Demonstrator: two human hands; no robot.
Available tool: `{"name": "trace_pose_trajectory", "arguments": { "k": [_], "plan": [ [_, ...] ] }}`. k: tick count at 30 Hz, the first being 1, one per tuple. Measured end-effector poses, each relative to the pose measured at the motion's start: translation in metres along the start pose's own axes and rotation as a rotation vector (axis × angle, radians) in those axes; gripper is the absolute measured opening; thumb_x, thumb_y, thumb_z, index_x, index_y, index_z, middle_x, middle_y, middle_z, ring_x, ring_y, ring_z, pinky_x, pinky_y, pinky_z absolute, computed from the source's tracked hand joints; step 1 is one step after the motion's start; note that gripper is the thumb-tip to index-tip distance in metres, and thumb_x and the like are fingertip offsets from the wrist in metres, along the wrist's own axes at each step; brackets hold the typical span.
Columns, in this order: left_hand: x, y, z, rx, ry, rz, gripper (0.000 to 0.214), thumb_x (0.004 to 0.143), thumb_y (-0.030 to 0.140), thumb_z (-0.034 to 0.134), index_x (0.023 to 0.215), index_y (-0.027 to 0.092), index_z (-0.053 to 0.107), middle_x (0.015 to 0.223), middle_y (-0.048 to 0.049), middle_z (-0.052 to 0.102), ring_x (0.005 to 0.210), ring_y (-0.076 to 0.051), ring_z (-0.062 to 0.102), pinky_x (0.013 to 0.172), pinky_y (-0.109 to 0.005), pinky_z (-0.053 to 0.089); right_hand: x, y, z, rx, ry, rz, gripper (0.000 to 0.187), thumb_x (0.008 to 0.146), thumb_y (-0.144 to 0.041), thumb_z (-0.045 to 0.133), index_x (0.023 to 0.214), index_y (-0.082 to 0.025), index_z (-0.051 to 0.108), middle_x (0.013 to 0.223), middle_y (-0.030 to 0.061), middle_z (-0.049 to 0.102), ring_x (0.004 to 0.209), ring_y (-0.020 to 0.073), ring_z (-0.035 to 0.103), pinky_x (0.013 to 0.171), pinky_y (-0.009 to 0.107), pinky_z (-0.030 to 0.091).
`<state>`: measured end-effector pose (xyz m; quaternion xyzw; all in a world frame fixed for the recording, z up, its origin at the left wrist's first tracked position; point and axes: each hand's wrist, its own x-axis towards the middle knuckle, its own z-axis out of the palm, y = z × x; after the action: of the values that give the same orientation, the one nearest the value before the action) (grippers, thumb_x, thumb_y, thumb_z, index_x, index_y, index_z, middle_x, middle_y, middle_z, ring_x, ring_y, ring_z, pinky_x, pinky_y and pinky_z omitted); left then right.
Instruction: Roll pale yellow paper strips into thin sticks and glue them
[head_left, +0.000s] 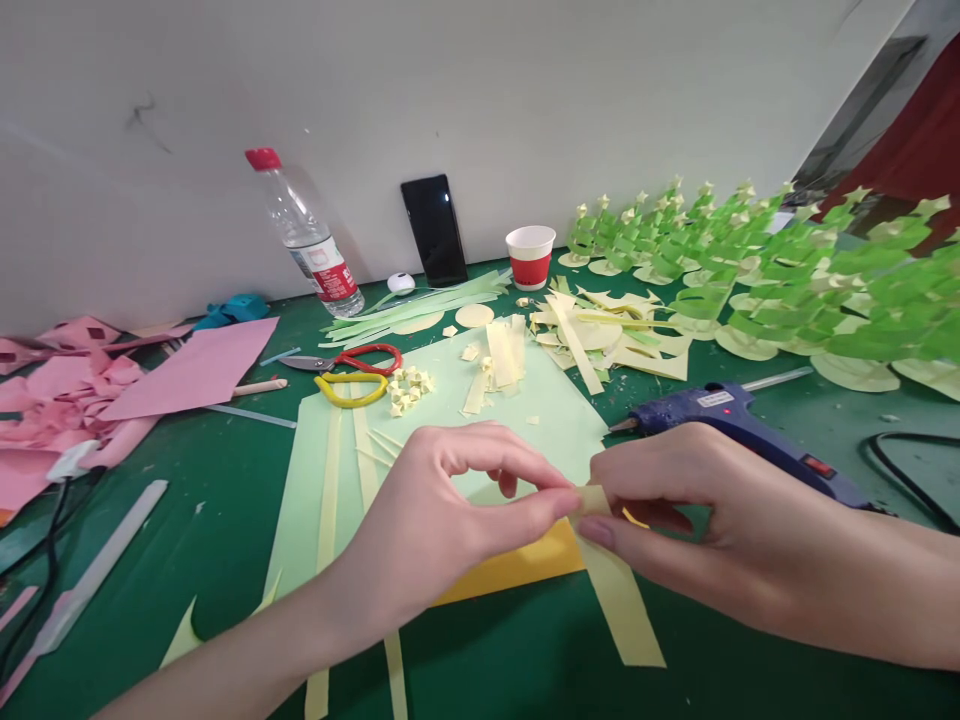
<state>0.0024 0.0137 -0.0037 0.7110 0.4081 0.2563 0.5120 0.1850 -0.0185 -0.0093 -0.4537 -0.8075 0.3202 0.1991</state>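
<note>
A pale yellow paper strip (621, 610) hangs down from between my two hands, its top end pinched by both. My left hand (450, 510) grips that end between thumb and fingertips. From the other side, my right hand (690, 520) presses the strip with its thumb against curled fingers. Below them lie a light green paper sheet (450, 400) and part of an orange-yellow sheet (517, 570). Two long narrow strips (330, 500) run beside my left arm. Small folded paper stars (409, 388) sit in a heap beyond my left hand.
Scissors (352, 370) with red and yellow handles lie left of the stars. A blue glue gun (742, 430) rests behind my right hand. Green paper trees (712, 260) crowd the right. A bottle (315, 250), phone (435, 230) and cup (531, 258) stand along the wall; pink paper (195, 370) lies left.
</note>
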Motion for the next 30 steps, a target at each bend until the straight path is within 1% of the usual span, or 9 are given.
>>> {"name": "trace_pose_trajectory", "arguments": {
  "k": [4, 7, 12, 14, 20, 24, 27, 29, 30],
  "plan": [
    [0.0005, 0.0007, 0.0006, -0.013, -0.021, -0.015, 0.011, 0.069, 0.024, 0.072, 0.059, 0.021, 0.070, 0.063, 0.0030, 0.067, 0.063, -0.013, 0.057, 0.060, -0.022, 0.045, -0.0024, -0.0042, -0.0012, -0.024, -0.025, -0.007, 0.036, 0.089, -0.024, 0.042, 0.055, -0.016, 0.034, 0.049, -0.0049, 0.033, 0.046, 0.0056, 0.023, 0.040, 0.017, 0.021],
    [0.0006, 0.0006, 0.0013, -0.005, -0.044, -0.015, 0.013, 0.070, 0.025, 0.072, 0.058, 0.020, 0.068, 0.062, 0.0035, 0.065, 0.061, -0.012, 0.055, 0.059, -0.022, 0.044, -0.0047, -0.0046, -0.0004, -0.023, -0.011, -0.027, 0.035, 0.089, -0.022, 0.043, 0.055, -0.016, 0.035, 0.049, -0.0050, 0.035, 0.045, 0.0054, 0.023, 0.038, 0.016, 0.020],
    [-0.0002, 0.0010, 0.0013, 0.055, -0.043, 0.005, 0.018, 0.079, 0.023, 0.061, 0.064, 0.020, 0.069, 0.069, 0.0029, 0.068, 0.065, -0.011, 0.058, 0.061, -0.020, 0.045, -0.0031, -0.0022, 0.0011, -0.065, 0.030, -0.041, 0.038, 0.087, -0.019, 0.045, 0.053, -0.016, 0.029, 0.048, -0.0062, 0.029, 0.044, 0.0049, 0.019, 0.037, 0.016, 0.017],
    [-0.0003, 0.0013, 0.0015, 0.068, -0.043, 0.015, 0.019, 0.081, 0.021, 0.058, 0.064, 0.020, 0.069, 0.071, 0.0029, 0.069, 0.067, -0.011, 0.059, 0.062, -0.019, 0.045, -0.0025, -0.0016, 0.0011, -0.068, 0.029, -0.032, 0.038, 0.086, -0.020, 0.045, 0.053, -0.016, 0.027, 0.047, -0.0063, 0.027, 0.044, 0.0050, 0.018, 0.038, 0.016, 0.017],
    [-0.0002, 0.0007, 0.0036, 0.046, -0.008, 0.000, 0.016, 0.075, 0.018, 0.064, 0.061, 0.021, 0.070, 0.068, 0.0029, 0.069, 0.064, -0.012, 0.059, 0.064, -0.021, 0.047, -0.0022, -0.0024, 0.0000, -0.060, -0.001, -0.013, 0.038, 0.088, -0.021, 0.044, 0.053, -0.016, 0.028, 0.048, -0.0058, 0.028, 0.045, 0.0056, 0.019, 0.037, 0.017, 0.017],
    [-0.0003, 0.0002, 0.0034, 0.005, -0.011, -0.034, 0.011, 0.072, 0.022, 0.069, 0.062, 0.021, 0.072, 0.068, 0.0012, 0.069, 0.068, -0.014, 0.059, 0.065, -0.024, 0.047, -0.0005, -0.0049, -0.0002, -0.061, -0.030, 0.023, 0.037, 0.087, -0.022, 0.044, 0.053, -0.016, 0.031, 0.047, -0.0052, 0.031, 0.045, 0.0054, 0.021, 0.038, 0.017, 0.018],
    [-0.0014, 0.0003, 0.0035, -0.012, -0.008, -0.044, 0.011, 0.070, 0.025, 0.072, 0.060, 0.021, 0.071, 0.066, 0.0009, 0.068, 0.068, -0.015, 0.059, 0.065, -0.025, 0.046, -0.0010, -0.0044, 0.0002, -0.062, -0.025, -0.003, 0.036, 0.088, -0.022, 0.044, 0.053, -0.016, 0.034, 0.047, -0.0052, 0.035, 0.044, 0.0051, 0.023, 0.038, 0.016, 0.019],
    [-0.0022, 0.0004, 0.0040, -0.025, -0.020, -0.070, 0.012, 0.069, 0.026, 0.073, 0.058, 0.021, 0.070, 0.067, 0.0018, 0.067, 0.065, -0.014, 0.058, 0.064, -0.025, 0.045, -0.0022, -0.0029, 0.0001, -0.047, -0.009, -0.024, 0.035, 0.088, -0.022, 0.045, 0.054, -0.015, 0.040, 0.047, -0.0053, 0.038, 0.043, 0.0046, 0.026, 0.038, 0.015, 0.021],
    [-0.0023, 0.0005, 0.0041, -0.035, -0.031, -0.087, 0.012, 0.068, 0.025, 0.074, 0.058, 0.021, 0.069, 0.067, 0.0023, 0.067, 0.063, -0.013, 0.057, 0.063, -0.025, 0.044, -0.0029, -0.0021, -0.0003, -0.034, -0.006, -0.034, 0.032, 0.087, -0.022, 0.047, 0.055, -0.016, 0.046, 0.048, -0.0052, 0.042, 0.043, 0.0043, 0.028, 0.038, 0.015, 0.022]
  ]
}}
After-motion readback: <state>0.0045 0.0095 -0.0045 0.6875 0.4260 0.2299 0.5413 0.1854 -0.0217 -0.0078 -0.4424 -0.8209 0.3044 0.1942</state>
